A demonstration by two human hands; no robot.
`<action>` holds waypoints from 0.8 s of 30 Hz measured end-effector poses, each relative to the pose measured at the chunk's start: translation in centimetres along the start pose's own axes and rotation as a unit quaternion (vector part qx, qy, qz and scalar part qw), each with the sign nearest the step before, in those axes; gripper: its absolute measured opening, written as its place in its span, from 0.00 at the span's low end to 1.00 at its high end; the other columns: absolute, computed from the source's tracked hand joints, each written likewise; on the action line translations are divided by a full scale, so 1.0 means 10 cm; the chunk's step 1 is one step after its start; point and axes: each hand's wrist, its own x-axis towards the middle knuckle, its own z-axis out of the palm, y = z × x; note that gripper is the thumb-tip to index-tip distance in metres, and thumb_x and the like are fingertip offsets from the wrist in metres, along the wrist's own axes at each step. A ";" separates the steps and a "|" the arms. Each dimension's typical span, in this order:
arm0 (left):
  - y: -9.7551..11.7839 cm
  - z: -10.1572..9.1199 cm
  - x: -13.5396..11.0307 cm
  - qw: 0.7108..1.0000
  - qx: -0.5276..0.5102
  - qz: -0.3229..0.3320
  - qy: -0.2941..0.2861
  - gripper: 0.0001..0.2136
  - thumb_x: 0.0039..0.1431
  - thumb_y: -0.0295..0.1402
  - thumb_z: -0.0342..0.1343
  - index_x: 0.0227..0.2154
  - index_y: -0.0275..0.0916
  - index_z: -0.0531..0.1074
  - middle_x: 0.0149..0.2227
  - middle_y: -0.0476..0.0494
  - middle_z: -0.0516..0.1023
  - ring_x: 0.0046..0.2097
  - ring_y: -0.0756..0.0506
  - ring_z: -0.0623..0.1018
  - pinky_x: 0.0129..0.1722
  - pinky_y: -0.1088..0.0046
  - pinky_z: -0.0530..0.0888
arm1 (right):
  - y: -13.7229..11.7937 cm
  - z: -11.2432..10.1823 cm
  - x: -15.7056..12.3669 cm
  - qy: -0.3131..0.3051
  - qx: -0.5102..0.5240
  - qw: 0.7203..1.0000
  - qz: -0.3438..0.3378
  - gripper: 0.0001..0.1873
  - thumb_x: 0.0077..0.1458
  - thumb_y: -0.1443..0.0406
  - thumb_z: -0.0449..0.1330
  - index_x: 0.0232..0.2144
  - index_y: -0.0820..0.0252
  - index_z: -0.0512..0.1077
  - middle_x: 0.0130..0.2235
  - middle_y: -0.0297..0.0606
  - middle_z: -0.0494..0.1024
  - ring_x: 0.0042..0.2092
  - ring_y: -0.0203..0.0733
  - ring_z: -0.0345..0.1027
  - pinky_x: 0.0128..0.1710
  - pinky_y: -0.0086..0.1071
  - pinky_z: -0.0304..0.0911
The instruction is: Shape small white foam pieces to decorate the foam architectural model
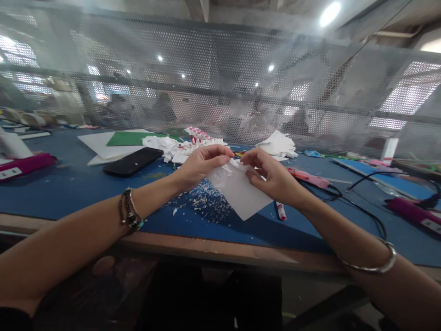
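Note:
A white foam sheet (239, 191) hangs tilted above the blue table (69, 188), held at its upper edge by both hands. My left hand (201, 165) pinches the top left part of the sheet with fingers closed. My right hand (270, 177) pinches the top right part, fingers also closed. Many small white scraps (203, 202) lie scattered on the blue surface just below the sheet.
A black phone (133, 161) lies left of my hands. White and green sheets (117, 140) sit behind it, with cut white pieces (277, 145) and a red-and-white pile (198, 138) farther back. Pink tools (25, 164), a pink cutter (308, 178), black cables (358, 204) and a perforated screen (220, 92) surround the area.

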 end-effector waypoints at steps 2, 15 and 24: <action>0.00 -0.01 0.00 0.999 0.029 0.023 0.006 0.02 0.44 0.28 0.55 0.23 0.37 0.68 0.21 0.54 0.67 0.21 0.56 0.65 0.19 0.81 0.62 | -0.02 -0.01 0.01 -0.016 0.002 1.000 0.020 0.13 0.42 0.76 0.50 0.33 0.61 0.60 0.33 0.35 0.66 0.34 0.32 0.61 0.32 0.27 0.59; -0.07 0.02 -0.02 0.972 0.212 -0.086 -0.058 0.12 0.51 0.39 0.48 0.34 0.36 0.67 0.34 0.45 0.71 0.35 0.49 0.70 0.31 0.76 0.66 | 0.06 0.09 0.01 -0.025 0.037 0.998 0.042 0.07 0.49 0.69 0.51 0.33 0.63 0.65 0.27 0.34 0.67 0.28 0.31 0.59 0.29 0.28 0.57; -0.06 0.02 0.00 0.993 0.090 -0.037 0.060 0.06 0.45 0.30 0.53 0.26 0.37 0.62 0.22 0.55 0.64 0.22 0.57 0.63 0.21 0.82 0.60 | 0.11 -0.02 0.03 0.037 -0.014 0.999 0.022 0.06 0.50 0.70 0.51 0.31 0.63 0.67 0.29 0.35 0.70 0.31 0.32 0.63 0.31 0.27 0.60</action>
